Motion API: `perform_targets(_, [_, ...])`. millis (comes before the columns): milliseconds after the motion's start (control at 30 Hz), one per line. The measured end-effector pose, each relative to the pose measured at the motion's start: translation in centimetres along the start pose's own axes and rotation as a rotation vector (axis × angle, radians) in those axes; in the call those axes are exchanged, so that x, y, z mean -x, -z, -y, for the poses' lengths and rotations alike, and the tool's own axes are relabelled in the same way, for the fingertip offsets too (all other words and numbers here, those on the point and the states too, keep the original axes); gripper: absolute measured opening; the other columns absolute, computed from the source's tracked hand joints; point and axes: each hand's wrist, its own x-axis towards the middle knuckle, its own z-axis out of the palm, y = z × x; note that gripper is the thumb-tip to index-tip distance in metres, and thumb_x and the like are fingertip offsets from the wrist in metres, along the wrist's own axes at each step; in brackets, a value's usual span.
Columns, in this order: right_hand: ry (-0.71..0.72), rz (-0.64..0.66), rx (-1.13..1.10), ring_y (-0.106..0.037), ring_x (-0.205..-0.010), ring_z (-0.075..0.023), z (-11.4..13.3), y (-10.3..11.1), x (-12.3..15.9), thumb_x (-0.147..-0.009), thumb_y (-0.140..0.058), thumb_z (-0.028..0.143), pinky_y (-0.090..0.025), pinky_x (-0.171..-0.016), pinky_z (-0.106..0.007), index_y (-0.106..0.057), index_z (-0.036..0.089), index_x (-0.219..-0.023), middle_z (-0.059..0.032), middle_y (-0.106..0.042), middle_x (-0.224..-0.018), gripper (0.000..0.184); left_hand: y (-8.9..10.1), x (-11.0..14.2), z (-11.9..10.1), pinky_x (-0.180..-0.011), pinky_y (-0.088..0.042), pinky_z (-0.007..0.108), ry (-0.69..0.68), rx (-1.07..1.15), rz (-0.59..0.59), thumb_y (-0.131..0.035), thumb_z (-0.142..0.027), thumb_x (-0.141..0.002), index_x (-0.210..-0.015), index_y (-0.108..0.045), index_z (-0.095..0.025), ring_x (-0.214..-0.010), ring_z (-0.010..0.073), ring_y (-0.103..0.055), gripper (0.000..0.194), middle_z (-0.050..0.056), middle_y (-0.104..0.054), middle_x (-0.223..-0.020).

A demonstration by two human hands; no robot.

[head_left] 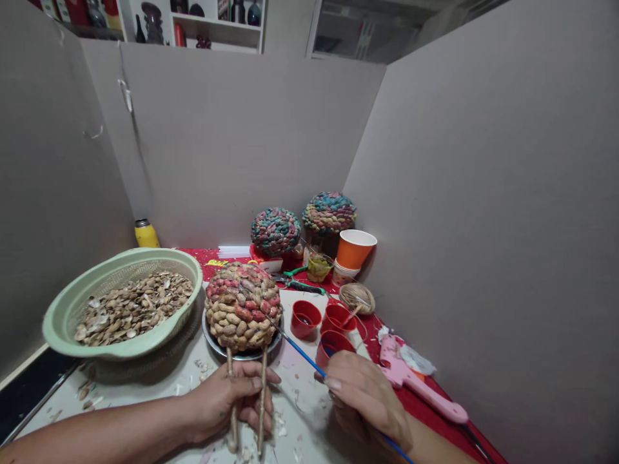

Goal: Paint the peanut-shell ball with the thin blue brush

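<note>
A ball covered in peanut shells (242, 312), partly painted red and purplish, rests over a metal bowl (211, 341). Two twine-wrapped legs stick out from it toward me. My left hand (242, 396) is closed around these legs. In my right hand (362, 399) is a blue-handled paintbrush (302, 352), its tip touching the right side of the ball. Just beyond that hand stand red paint cups: one with dark liquid (305, 319), one with a stick in it (336, 317), and one with blue-looking paint (333, 345).
A green colander (120, 348) full of shells stands left, a yellow bottle (146, 233) behind it. Two painted shell balls, one nearer (275, 230) and one farther (329, 212), sit at the back. Orange cup (355, 249), green-handled pliers (307, 287), twine roll (356, 298) and pink glue gun (420, 383) lie right.
</note>
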Motion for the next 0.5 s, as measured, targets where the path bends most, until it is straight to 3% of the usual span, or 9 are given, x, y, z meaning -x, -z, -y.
perform_targets(233, [0.005,-0.026,0.062,-0.079,-0.087,-0.0179,0.6,0.9,-0.4,-0.104,-0.055,0.014,-0.066,-0.077,-0.033,-0.064,0.02,-0.124,-0.0072,-0.081,-0.097,0.023,-0.8,1.2,0.4,-0.061,-0.054,0.028,-0.083,-0.192,-0.158,-0.09,-0.073,-0.057,-0.099,-0.064,-0.017,-0.057,0.0155,-0.068,0.075,0.0,-0.071,-0.067])
perform_targets(367, [0.021,-0.07,0.091,-0.08,-0.087,-0.0176,0.9,1.1,-0.7,-0.103,-0.054,0.013,-0.067,-0.077,-0.033,-0.065,0.022,-0.12,-0.0062,-0.082,-0.096,0.022,-1.4,1.5,0.2,-0.052,-0.047,0.025,-0.154,-0.356,-0.256,-0.084,-0.078,-0.06,-0.09,-0.058,-0.02,-0.051,0.0138,-0.061,0.07,-0.004,-0.064,-0.06])
perform_targets(500, [0.032,-0.127,0.088,-0.079,-0.089,-0.0167,0.8,0.9,-1.4,-0.106,-0.048,0.011,-0.067,-0.078,-0.031,-0.065,0.017,-0.118,-0.0077,-0.082,-0.093,0.021,-1.8,2.5,-0.4,-0.045,-0.04,0.024,-0.197,-0.51,-0.369,-0.072,-0.076,-0.074,-0.087,-0.056,-0.023,-0.045,0.0131,-0.052,0.058,-0.006,-0.058,-0.055])
